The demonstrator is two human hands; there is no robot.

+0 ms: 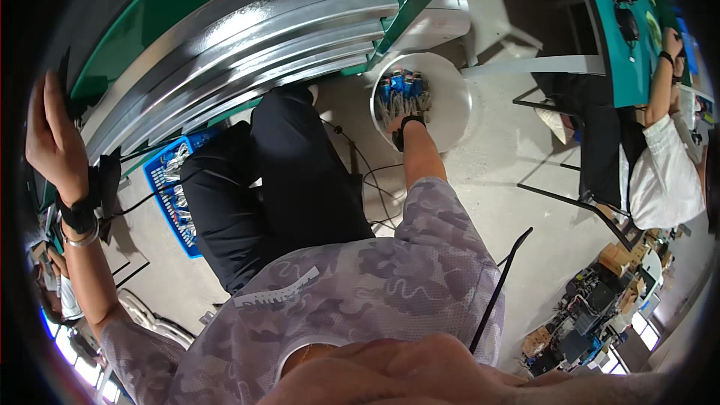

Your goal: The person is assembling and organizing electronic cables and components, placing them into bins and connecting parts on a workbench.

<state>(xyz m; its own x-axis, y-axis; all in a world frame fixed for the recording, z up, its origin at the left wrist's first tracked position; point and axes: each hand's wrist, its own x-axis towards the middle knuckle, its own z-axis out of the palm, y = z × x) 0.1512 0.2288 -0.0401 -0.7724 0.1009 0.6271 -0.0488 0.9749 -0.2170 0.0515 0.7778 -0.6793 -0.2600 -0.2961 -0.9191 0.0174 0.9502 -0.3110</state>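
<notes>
My right hand (397,127) reaches down into a round white bucket (454,109) that stands on the floor. Inside lie several small blue parts (406,84) with pale wire leads. The hand is at their near side, and its fingertips are too hidden to show whether they grip any. Far to the left, my left hand (58,142) is raised beside the dark edge of the green-framed bench (135,30). Its fingers are stretched out, and nothing shows in them.
A blue plastic basket (187,244) of similar wired parts stands left of my knees. Black cables (373,180) lie on the floor. At right, a person in a white top (664,180) sits at a teal table (634,67). Boxes and black equipment (592,292) are piled at lower right.
</notes>
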